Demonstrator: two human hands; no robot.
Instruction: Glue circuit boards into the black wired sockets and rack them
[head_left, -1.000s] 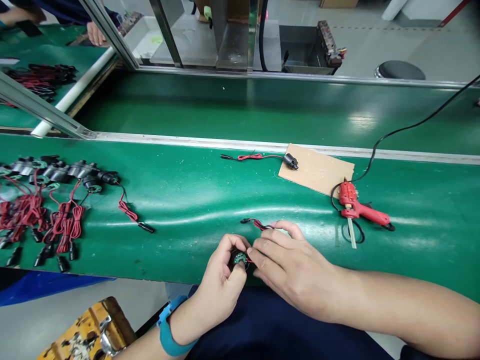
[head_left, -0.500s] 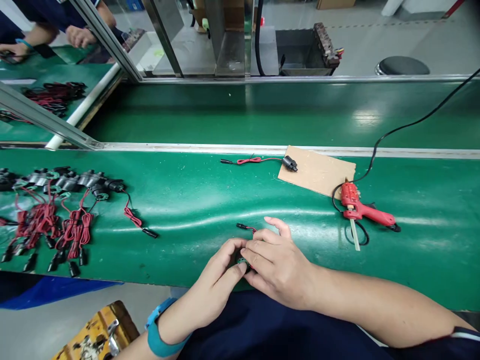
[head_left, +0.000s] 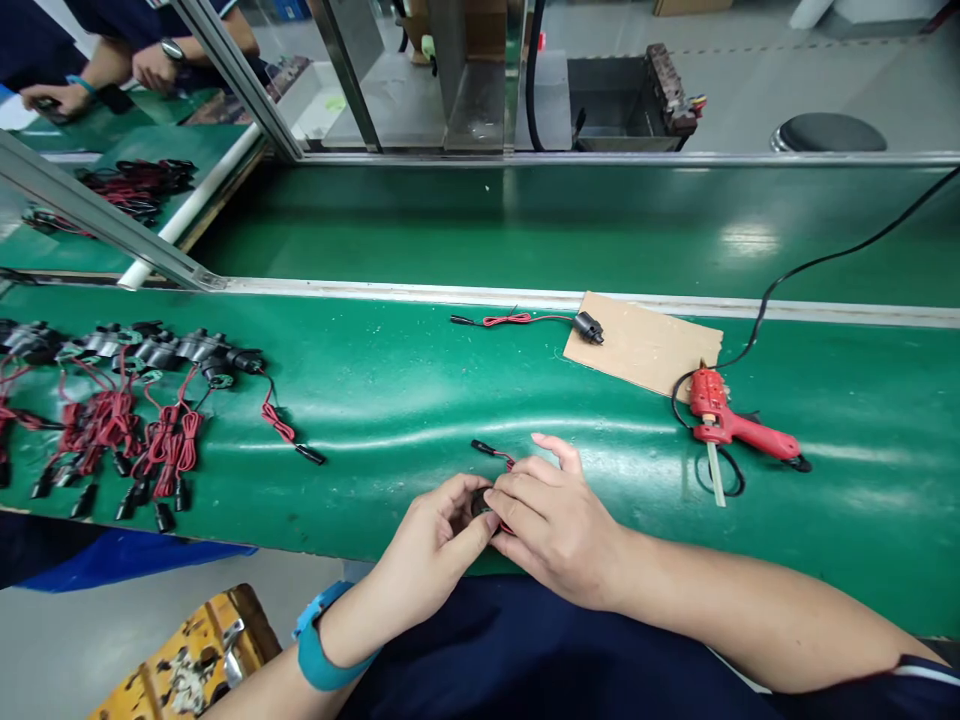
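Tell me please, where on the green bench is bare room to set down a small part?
On the green bench, one bare patch lies between the wired parts at left and the left hand; another lies right of the red glue gun. It is crowded among those parts and where the right hand meets the left at a dark part.

Glossy tabletop (head_left: 375, 385), matt cardboard sheet (head_left: 649, 345)

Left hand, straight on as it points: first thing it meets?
Likely the right hand, its fingers close ahead of the left hand at the small black part; exact gap unclear.
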